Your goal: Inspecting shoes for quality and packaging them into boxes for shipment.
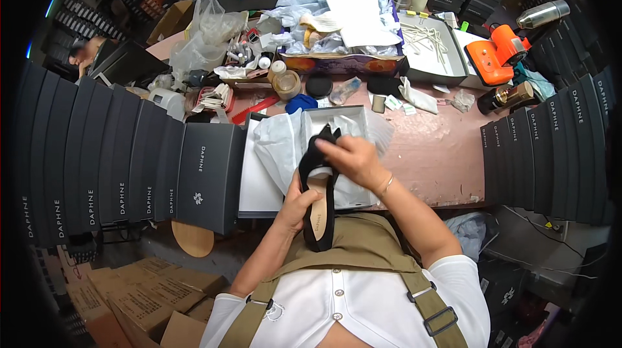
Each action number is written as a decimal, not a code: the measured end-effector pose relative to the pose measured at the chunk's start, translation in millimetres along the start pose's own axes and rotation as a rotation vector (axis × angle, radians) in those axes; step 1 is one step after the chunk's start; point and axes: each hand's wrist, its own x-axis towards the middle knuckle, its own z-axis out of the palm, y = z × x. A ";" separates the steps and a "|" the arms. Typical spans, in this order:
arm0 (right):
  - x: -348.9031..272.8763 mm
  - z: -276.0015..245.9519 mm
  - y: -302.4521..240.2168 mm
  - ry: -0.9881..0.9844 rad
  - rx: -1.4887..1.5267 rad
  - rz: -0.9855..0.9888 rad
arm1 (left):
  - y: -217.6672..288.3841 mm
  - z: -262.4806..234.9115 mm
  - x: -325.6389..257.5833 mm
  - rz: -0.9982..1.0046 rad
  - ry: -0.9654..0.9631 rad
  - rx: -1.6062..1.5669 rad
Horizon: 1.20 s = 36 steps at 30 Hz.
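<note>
black shoe (319, 208) over the open shoebox (259, 186), long axis 12 to 6. my left hand (299, 205) grips it at 9, fingers wrapped; right hand (353, 157) fingers curled on its 12 end, equally near.

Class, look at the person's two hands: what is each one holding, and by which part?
Both hold one black shoe. The left hand grips its side near the heel end; the right hand grasps the toe end, over the open shoebox.

Black shoe (319, 208), tan insole facing up, heel toward the person: gripped at mid-length by the left hand (299, 205), toe end beneath the right hand (353, 157).
</note>
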 end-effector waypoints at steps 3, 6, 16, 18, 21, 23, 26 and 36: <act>-42.0 1.7 54.9 -0.084 -0.108 0.401 | -1.4 -10.4 -4.3 0.020 0.070 -0.043; -57.0 -16.2 42.2 -0.044 0.146 0.570 | 11.3 -6.5 2.9 -0.018 0.032 -0.477; -127.6 -0.7 20.5 0.129 0.657 1.139 | -23.8 -33.5 20.9 0.131 0.437 -0.520; -135.1 -5.8 20.4 0.119 0.684 1.187 | -15.8 -28.8 22.5 0.143 0.480 -0.469; -140.6 -7.3 21.0 0.057 0.662 1.178 | -7.1 -26.1 26.0 0.143 0.526 -0.433; -145.0 -3.7 24.4 0.033 0.495 1.098 | -0.9 -29.4 27.5 0.138 0.520 -0.437; -156.6 -4.0 40.3 0.107 0.420 1.130 | 7.1 -29.7 27.0 0.132 0.564 -0.423; -22.0 -31.6 -48.7 -0.250 0.486 0.349 | 5.8 -10.6 9.6 0.109 0.464 -0.257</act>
